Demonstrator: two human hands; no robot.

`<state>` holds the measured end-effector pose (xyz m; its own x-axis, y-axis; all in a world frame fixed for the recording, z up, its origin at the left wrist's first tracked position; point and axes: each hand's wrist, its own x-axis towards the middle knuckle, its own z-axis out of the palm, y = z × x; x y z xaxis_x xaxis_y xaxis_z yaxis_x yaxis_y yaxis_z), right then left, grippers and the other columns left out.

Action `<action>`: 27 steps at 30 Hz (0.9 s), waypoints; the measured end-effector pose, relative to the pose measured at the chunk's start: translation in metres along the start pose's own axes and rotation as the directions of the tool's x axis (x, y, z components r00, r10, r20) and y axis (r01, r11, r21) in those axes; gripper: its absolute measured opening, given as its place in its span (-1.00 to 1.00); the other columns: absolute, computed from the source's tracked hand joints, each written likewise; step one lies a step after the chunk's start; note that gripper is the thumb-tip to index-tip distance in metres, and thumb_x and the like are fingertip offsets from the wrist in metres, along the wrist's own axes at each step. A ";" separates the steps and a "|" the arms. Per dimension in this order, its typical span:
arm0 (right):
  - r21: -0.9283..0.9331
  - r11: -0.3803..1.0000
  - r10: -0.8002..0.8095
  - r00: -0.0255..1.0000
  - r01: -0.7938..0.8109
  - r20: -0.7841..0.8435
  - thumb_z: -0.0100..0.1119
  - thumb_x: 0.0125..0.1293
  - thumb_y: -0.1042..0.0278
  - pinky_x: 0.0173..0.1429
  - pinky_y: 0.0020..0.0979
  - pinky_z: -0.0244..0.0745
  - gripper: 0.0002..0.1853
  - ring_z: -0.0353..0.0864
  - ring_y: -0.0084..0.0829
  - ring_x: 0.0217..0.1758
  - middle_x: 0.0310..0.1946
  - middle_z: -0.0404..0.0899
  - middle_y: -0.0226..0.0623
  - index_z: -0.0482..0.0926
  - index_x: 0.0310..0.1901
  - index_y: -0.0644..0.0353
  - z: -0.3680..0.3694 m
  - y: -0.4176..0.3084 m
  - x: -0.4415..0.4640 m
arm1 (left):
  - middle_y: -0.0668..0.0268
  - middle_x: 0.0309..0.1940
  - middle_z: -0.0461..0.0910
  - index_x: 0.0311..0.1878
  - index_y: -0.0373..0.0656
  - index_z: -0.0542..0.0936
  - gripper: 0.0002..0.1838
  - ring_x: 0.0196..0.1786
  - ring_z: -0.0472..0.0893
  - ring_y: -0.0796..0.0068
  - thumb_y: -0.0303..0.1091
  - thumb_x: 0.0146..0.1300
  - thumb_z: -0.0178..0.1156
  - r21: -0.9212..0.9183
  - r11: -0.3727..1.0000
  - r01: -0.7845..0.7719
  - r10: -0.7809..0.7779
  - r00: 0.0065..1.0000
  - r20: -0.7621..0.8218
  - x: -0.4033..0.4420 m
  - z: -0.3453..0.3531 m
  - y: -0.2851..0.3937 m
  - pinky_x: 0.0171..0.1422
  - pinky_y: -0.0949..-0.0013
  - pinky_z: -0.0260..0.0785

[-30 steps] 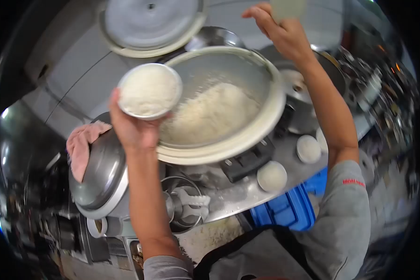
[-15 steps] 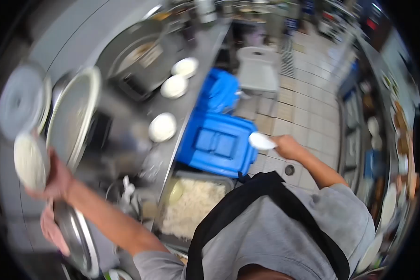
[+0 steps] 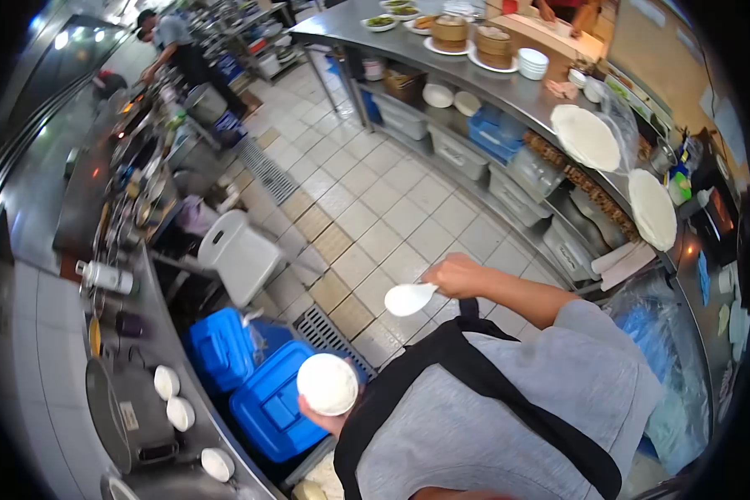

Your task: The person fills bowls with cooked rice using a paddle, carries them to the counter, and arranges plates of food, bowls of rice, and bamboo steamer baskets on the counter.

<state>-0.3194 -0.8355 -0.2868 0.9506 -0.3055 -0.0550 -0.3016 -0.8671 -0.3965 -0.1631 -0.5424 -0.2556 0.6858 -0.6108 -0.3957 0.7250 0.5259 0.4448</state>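
My left hand [image 3: 317, 416] is wrapped round a white bowl [image 3: 328, 384], seen from above with white contents up near its rim, probably rice. Close to my chest, it hangs over a blue lidded bin [image 3: 277, 402]. A white rice paddle [image 3: 406, 300] is in my right hand [image 3: 456, 276], closed on its handle out over the tiled floor. Below the bowl, a corner of the tray of rice [image 3: 328, 478] shows, mostly hidden by my body. Several small white bowls [image 3: 167, 382] stand on the steel counter at left.
A large pot [image 3: 112, 421] sits on the left counter. Beyond the bins stands a grey plastic stool [image 3: 240, 257]. Along the right runs a steel counter [image 3: 350, 29] with bamboo steamers [image 3: 450, 33] and stacked plates [image 3: 532, 63]. Another person [image 3: 179, 54] works at the far left.
My view has swung right toward the other counter. My left hand has brought the bowl from the far left in close to my body. The paddle stays in my right hand.
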 end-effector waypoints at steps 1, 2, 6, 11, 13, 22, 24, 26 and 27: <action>0.019 0.995 0.098 0.995 -0.098 -0.009 0.08 0.05 0.33 -0.40 -0.12 0.42 -0.90 0.57 -0.12 -0.37 -0.48 0.55 -0.27 0.48 -0.36 0.06 -0.016 0.022 -0.015 | 0.15 0.13 0.44 0.25 -0.06 0.33 -0.24 0.13 0.45 0.01 0.22 0.04 0.04 0.072 0.994 -0.086 0.085 0.996 0.023 0.027 -0.009 -0.031 0.21 -0.12 0.29; 0.035 0.993 0.120 0.988 -0.117 -0.094 0.08 0.03 0.35 -0.38 -0.12 0.43 -0.89 0.57 -0.11 -0.36 -0.47 0.55 -0.24 0.48 -0.36 0.07 -0.019 0.054 -0.028 | 0.19 0.13 0.45 0.24 -0.05 0.35 -0.26 0.14 0.46 0.09 0.22 0.06 0.02 0.128 0.992 -0.020 0.027 0.998 -0.059 0.061 -0.041 -0.049 0.20 -0.01 0.33; 0.015 0.971 0.236 0.939 -0.240 -0.249 0.05 0.06 0.37 -0.37 -0.09 0.43 -0.90 0.58 -0.09 -0.37 -0.49 0.57 -0.18 0.48 -0.35 0.10 -0.063 0.147 -0.067 | 0.19 0.15 0.44 0.25 -0.09 0.33 -0.29 0.16 0.45 0.13 0.22 0.16 -0.12 0.321 0.939 0.125 -0.155 0.985 0.070 0.103 0.063 -0.141 0.19 0.06 0.34; 0.241 0.916 0.400 0.777 -0.321 -0.487 0.03 0.12 0.37 -0.24 -0.07 0.42 -0.86 0.53 0.02 -0.29 -0.43 0.54 -0.04 0.50 -0.28 0.18 -0.098 0.232 -0.086 | 0.09 0.19 0.37 0.28 -0.21 0.24 -0.34 0.17 0.43 0.07 0.11 0.28 -0.22 0.365 0.855 0.367 -0.471 0.846 0.251 0.163 0.171 -0.241 0.16 -0.02 0.34; 0.397 0.830 0.550 0.700 -0.393 -0.456 0.03 0.20 0.31 -0.18 -0.10 0.40 -0.81 0.52 0.02 -0.25 -0.37 0.54 0.01 0.53 -0.21 0.20 -0.120 0.254 -0.090 | 0.09 0.19 0.36 0.28 -0.21 0.23 -0.36 0.16 0.43 0.04 0.08 0.29 -0.23 0.491 0.758 0.429 -0.620 0.709 0.337 0.189 0.211 -0.274 0.10 -0.13 0.36; 0.671 0.586 0.810 0.288 -0.455 -0.511 -0.02 0.28 0.23 0.03 -0.29 0.41 -0.67 0.57 -0.18 -0.09 -0.18 0.59 -0.05 0.53 0.00 0.18 -0.208 0.415 -0.081 | 0.08 0.12 0.43 0.25 -0.17 0.26 -0.39 0.07 0.52 0.04 0.10 0.31 -0.25 0.768 0.550 0.328 -0.763 0.570 0.303 0.310 0.362 -0.448 -0.08 -0.11 0.48; 0.631 0.619 0.776 0.241 -0.467 -0.583 -0.03 0.28 0.22 0.05 -0.30 0.40 -0.65 0.56 -0.20 -0.04 -0.12 0.57 -0.04 0.52 0.02 0.20 -0.229 0.461 -0.082 | 0.10 0.08 0.46 0.23 -0.15 0.25 -0.41 -0.01 0.57 0.08 0.09 0.31 -0.20 0.782 0.537 0.316 -0.793 0.505 0.340 0.324 0.399 -0.478 -0.17 -0.06 0.53; 0.495 0.735 0.634 0.209 -0.464 -0.745 -0.03 0.28 0.21 0.05 -0.34 0.40 -0.62 0.55 -0.26 -0.05 -0.11 0.56 -0.04 0.50 0.05 0.22 -0.234 0.524 -0.087 | 0.10 0.05 0.47 0.23 -0.15 0.24 -0.41 -0.04 0.59 0.10 0.10 0.31 -0.21 0.827 0.503 0.252 -0.801 0.495 0.337 0.343 0.422 -0.516 -0.20 -0.03 0.54; 0.495 0.731 0.636 0.206 -0.470 -0.744 -0.03 0.28 0.21 0.05 -0.34 0.40 -0.62 0.55 -0.26 -0.05 -0.11 0.56 -0.04 0.50 0.05 0.22 -0.236 0.556 -0.090 | 0.11 0.00 0.47 0.24 -0.09 0.23 -0.40 -0.12 0.61 0.15 0.13 0.28 -0.19 0.830 0.484 0.278 -0.808 0.505 0.303 0.355 0.427 -0.542 -0.35 0.07 0.55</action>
<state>-0.5899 -1.3828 -0.2861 -0.0508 -0.9071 0.4179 -0.6310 -0.2952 -0.7174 -0.3399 -1.2966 -0.2943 -0.2590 -0.9126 -0.3162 0.4886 -0.4062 0.7722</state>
